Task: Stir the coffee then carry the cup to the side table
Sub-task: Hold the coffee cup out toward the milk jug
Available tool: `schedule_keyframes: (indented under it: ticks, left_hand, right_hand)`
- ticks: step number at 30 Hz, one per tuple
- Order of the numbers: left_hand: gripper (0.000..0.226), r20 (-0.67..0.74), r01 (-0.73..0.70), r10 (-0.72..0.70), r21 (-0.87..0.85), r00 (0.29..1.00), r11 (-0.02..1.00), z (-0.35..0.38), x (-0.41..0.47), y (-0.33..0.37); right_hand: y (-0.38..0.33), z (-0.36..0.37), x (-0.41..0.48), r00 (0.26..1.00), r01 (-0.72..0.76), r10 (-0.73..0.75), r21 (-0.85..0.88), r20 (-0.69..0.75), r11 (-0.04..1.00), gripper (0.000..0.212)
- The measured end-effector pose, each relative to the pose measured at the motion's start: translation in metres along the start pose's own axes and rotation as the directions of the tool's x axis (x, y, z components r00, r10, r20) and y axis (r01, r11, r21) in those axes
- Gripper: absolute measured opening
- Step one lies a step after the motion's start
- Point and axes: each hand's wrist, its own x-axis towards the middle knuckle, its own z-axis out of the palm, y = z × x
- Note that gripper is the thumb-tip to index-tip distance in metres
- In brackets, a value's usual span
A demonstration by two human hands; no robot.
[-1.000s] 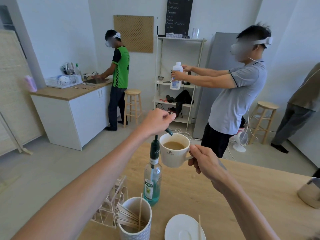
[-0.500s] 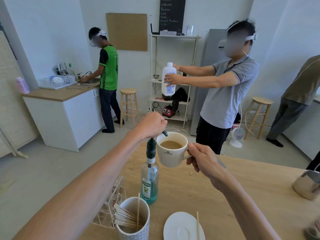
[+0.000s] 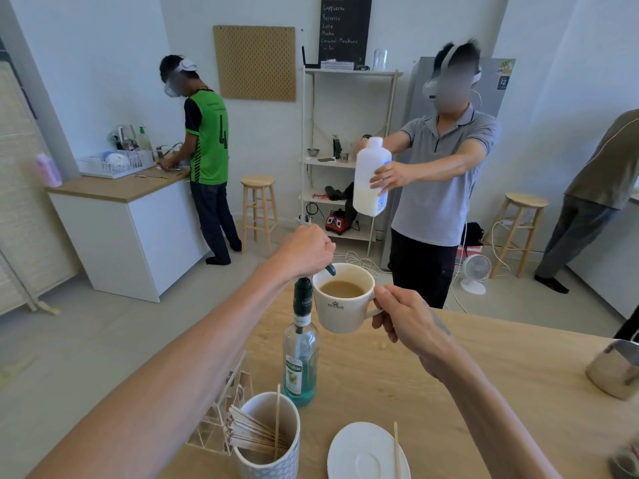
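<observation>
The white cup (image 3: 344, 299) is up in the air, above the far edge of the wooden tabletop (image 3: 397, 375). It has light brown coffee (image 3: 341, 289) inside and a small dark mark on its front. The right hand (image 3: 408, 319) holds it by the handle, with the fingers closed tight on the handle. The left hand (image 3: 306, 252) is just over the cup's left rim. Its fingers are curled shut around a dark thin thing (image 3: 330, 269), and the end of that thing pokes out right at the rim. You cannot tell what it is. Just below the cup, on its left, a glass bottle (image 3: 300, 354) with green drink at the bottom stands on the tabletop. Nearer to the camera is a patterned mug (image 3: 268, 440) full of wooden stir sticks, with a wire rack (image 3: 221, 416) beside it on the left. To the right of the mug sits a white saucer (image 3: 366, 451), and one wooden stick (image 3: 397, 451) lies across it. A metal jug (image 3: 613, 371) sits at the right edge of the tabletop. Past the tabletop, a person in a grey shirt (image 3: 442, 174) holds out a white milk bottle (image 3: 371, 178) with both hands. Farther back on the left, a person in a green shirt (image 3: 207, 140) stands at a white counter (image 3: 131, 216). A wooden stool (image 3: 258, 209) is next to white shelves (image 3: 345, 153).
</observation>
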Motion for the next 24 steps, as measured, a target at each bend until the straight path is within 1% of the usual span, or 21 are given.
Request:
schedule_keyframes:
  ticks: [6,10,13,18,19,22,24]
  left_hand:
    - [0.052,-0.007,0.037,-0.037,0.028,0.999,0.999,0.007,-0.001,-0.004]
    - [0.052,0.035,0.030,-0.031,0.022,0.999,0.999,0.009,0.001,-0.010]
    - [0.053,0.032,0.019,-0.020,0.026,0.999,0.999,0.006,0.001,-0.009]
    - [0.052,0.051,0.032,-0.032,-0.008,0.998,0.999,0.000,-0.006,-0.003]
    - [0.052,0.031,0.030,-0.029,-0.020,0.999,0.999,-0.001,-0.007,-0.002]
    - [0.050,-0.089,0.005,-0.014,-0.105,0.996,0.994,-0.002,-0.009,0.000]
    - [0.051,-0.126,-0.018,-0.003,-0.161,0.992,0.987,-0.003,-0.010,0.002]
  right_hand:
    - [0.004,0.004,0.003,1.000,-0.001,0.001,-0.024,-0.003,1.000,0.041]
    - [0.008,0.006,0.002,1.000,-0.009,0.009,-0.022,0.001,1.000,0.040]
    - [0.009,0.007,0.001,1.000,-0.014,0.014,-0.018,0.011,1.000,0.040]
    - [0.011,0.005,-0.003,1.000,-0.010,0.010,-0.012,0.002,1.000,0.039]
    - [0.011,0.005,-0.003,1.000,-0.010,0.010,-0.012,0.006,1.000,0.039]
    - [0.013,0.004,-0.007,1.000,-0.005,0.005,-0.008,0.014,1.000,0.039]
    - [0.015,0.003,-0.010,1.000,-0.001,0.001,-0.009,0.008,1.000,0.040]
